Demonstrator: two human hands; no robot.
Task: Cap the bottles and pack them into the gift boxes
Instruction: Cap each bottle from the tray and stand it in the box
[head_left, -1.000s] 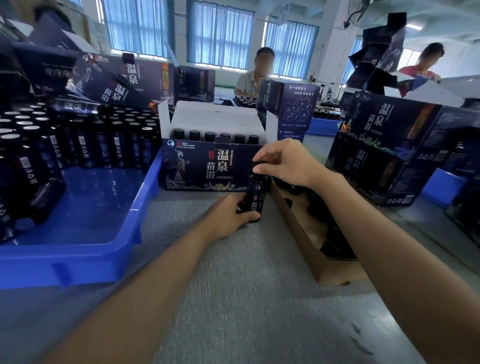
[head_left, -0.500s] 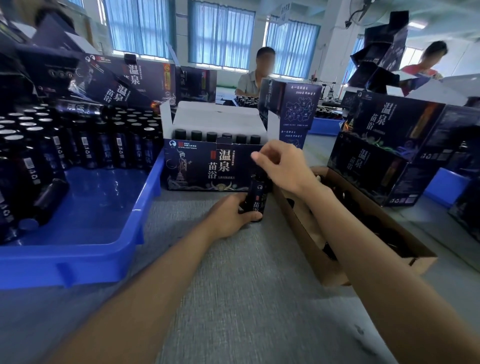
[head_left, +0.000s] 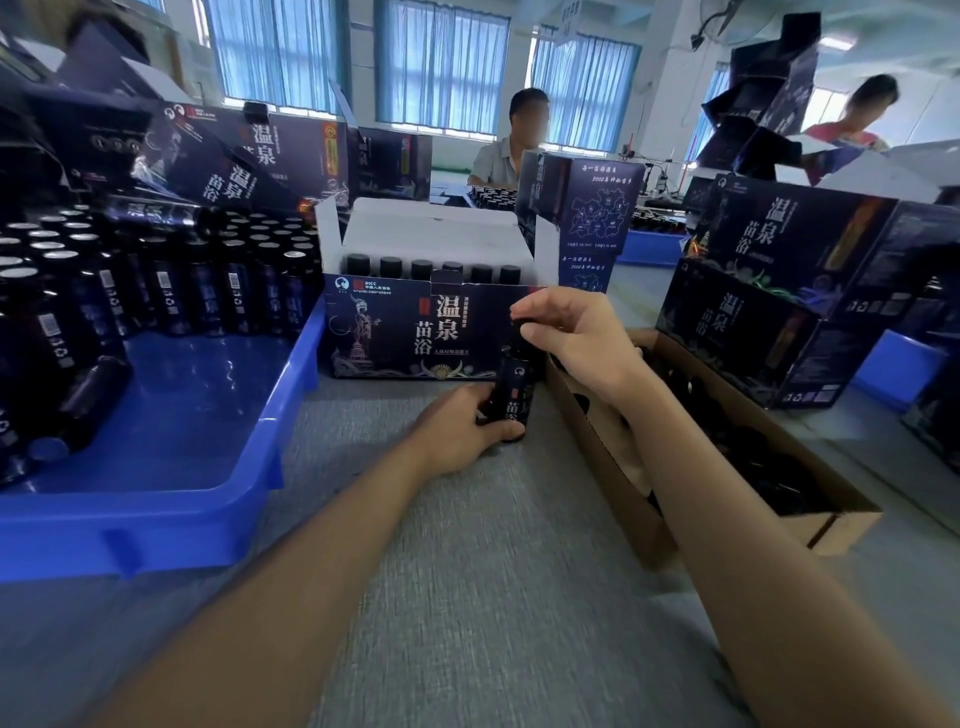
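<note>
Bottle (head_left: 511, 395) stands upright just in front of the open gift box (head_left: 415, 332). The left hand (head_left: 462, 431) grips its base; the right hand (head_left: 576, 338), fingers clamped on the cap, has rotated since before, so capping is probably under way.

Left hand (head_left: 460, 434) gripped the lower part of a dark bottle (head_left: 513, 387) standing upright on the grey table (head_left: 493, 571). Right hand (head_left: 574, 338) pinched the bottle's top from above. Just behind stood an open gift box (head_left: 395, 332) with a row of six capped bottles (head_left: 422, 268). Blue tray (head_left: 291, 410) of bottles on the left; cardboard box (head_left: 618, 493) of dark pieces on the right.
</note>
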